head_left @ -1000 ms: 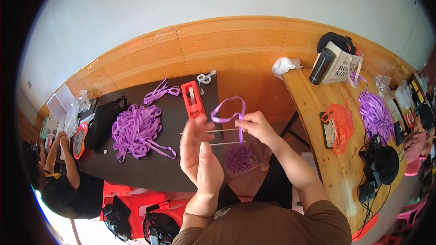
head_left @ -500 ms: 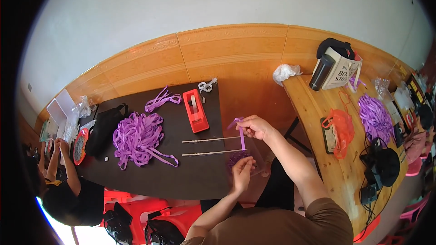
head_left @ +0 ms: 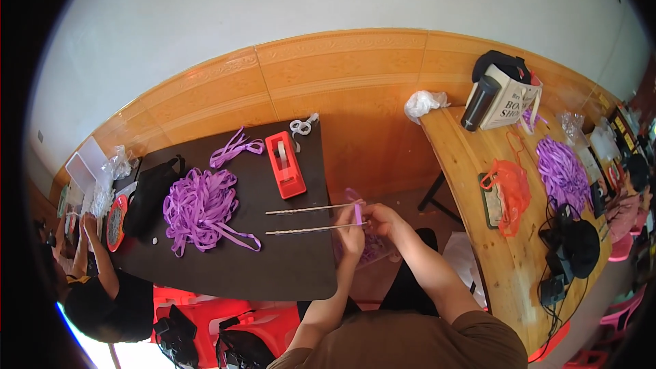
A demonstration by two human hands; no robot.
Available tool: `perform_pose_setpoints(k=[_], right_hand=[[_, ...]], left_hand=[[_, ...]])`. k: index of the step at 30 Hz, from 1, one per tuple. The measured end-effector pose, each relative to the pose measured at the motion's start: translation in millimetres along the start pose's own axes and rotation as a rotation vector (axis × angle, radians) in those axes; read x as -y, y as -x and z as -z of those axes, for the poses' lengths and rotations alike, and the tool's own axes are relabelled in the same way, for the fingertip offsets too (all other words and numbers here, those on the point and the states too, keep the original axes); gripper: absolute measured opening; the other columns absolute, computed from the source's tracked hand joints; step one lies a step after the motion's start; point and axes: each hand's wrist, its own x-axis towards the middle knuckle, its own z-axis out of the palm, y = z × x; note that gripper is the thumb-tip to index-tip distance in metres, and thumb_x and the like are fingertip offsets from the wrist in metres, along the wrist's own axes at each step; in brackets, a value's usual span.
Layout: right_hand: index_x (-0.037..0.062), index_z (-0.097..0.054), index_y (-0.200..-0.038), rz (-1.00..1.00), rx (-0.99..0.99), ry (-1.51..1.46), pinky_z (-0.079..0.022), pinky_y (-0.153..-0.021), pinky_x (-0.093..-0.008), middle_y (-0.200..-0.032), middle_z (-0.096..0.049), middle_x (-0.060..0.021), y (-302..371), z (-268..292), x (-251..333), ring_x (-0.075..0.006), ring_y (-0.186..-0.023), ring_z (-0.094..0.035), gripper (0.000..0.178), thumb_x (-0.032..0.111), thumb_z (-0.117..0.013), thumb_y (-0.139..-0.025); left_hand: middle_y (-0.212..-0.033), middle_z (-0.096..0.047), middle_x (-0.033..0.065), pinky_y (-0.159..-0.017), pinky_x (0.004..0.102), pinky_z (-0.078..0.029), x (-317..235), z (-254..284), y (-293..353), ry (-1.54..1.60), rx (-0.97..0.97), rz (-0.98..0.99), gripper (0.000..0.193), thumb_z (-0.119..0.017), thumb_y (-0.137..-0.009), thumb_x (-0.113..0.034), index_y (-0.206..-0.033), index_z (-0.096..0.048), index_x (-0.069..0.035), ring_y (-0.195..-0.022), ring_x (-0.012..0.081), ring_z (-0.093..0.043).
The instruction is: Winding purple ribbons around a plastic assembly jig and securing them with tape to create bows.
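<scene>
Two thin rods (head_left: pixel 301 231), twisted-looking toward their left ends, lie side by side and jut past the right edge of the dark table. A narrow purple ribbon (head_left: pixel 358 214) spans the gap near their free ends. My left hand (head_left: pixel 350 238) is at the ribbon from the left, its fingers closed around it beside the rods. From the right, my right hand (head_left: pixel 384 221) pinches at the same ribbon by the rod tips. The fingertips of both hands nearly meet and partly hide the ribbon. Under them, a clear container with purple strands (head_left: pixel 372 249) shows in part.
The dark table (head_left: pixel 273 270) carries a heap of purple ribbon (head_left: pixel 199 206), a red tape dispenser (head_left: pixel 285 165), white-handled scissors (head_left: pixel 301 126) and a black bag (head_left: pixel 154 198). A wooden table (head_left: pixel 509 260) at right holds more ribbon and a red plastic bag (head_left: pixel 511 195). A co-worker (head_left: pixel 102 301) sits far left.
My left hand has risen from below the rods to the ribbon. My right hand has come down from above to the rod ends. The view has shifted slightly.
</scene>
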Motion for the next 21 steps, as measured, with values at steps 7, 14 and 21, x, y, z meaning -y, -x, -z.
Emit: perform_pose_setpoints(k=[7,14,21], right_hand=[[0.0091,-0.059,-0.084,-0.179,-0.171,0.057,-0.034,-0.046,-0.0206,-0.072,-0.060,-0.0029,-12,78,-71,-0.0099,-0.058,-0.050,0.007,0.016,-0.059,-0.082],[0.0057,-0.060,-0.110,0.722,-0.257,0.438,-0.045,-0.075,-0.0262,-0.096,-0.060,-0.0060,11,81,-105,-0.0158,-0.086,-0.056,0.034,0.006,-0.066,-0.077],[0.0032,-0.056,-0.117,1.124,-0.123,0.822,-0.041,-0.087,-0.0265,-0.118,-0.052,-0.0092,36,16,-60,-0.0156,-0.102,-0.050,0.043,0.001,-0.066,-0.075]], left_hand=[[-0.084,-0.065,0.0074,-0.075,0.0242,-0.046,-9,-7,-6,0.021,0.000,0.095,0.018,-0.054,-0.091,-0.011,-0.099,-0.063,0.002,-0.079,0.0124,-0.061],[-0.082,-0.065,0.0104,-0.072,0.0262,-0.048,-12,-8,-5,0.093,-0.027,0.153,0.019,-0.056,-0.090,-0.012,-0.097,-0.062,0.004,-0.075,0.0167,-0.061],[-0.084,-0.065,0.0109,-0.070,0.0251,-0.049,-11,-5,-3,0.150,0.001,0.147,0.016,-0.055,-0.090,-0.010,-0.096,-0.062,0.003,-0.073,0.0162,-0.061]])
